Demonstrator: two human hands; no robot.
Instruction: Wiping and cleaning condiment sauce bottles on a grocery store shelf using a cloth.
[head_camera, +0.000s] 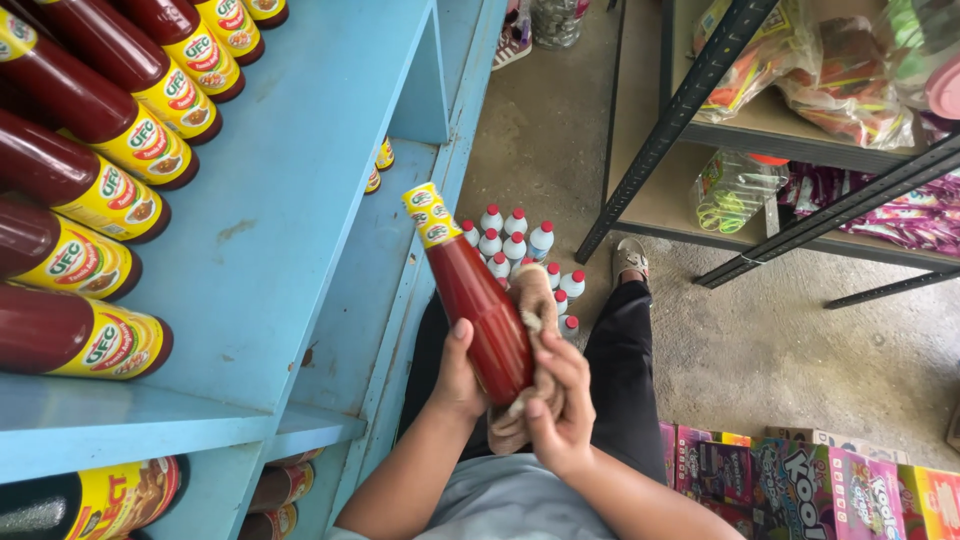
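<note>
Both hands (510, 385) clasp bottle (478, 290) — cloth (535, 350) between.

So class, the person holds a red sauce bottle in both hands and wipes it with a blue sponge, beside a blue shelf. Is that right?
Not quite. In the head view, the red sauce bottle is wiped with a beige cloth, not a blue sponge. The left hand and right hand do hold it beside the blue shelf.

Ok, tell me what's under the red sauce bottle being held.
A tan cloth lies beneath the red sauce bottle, pressed on by the right hand; the left hand grips its base. Farther below stand small white bottles with red caps on the floor, some hidden by bottle and cloth.
</note>
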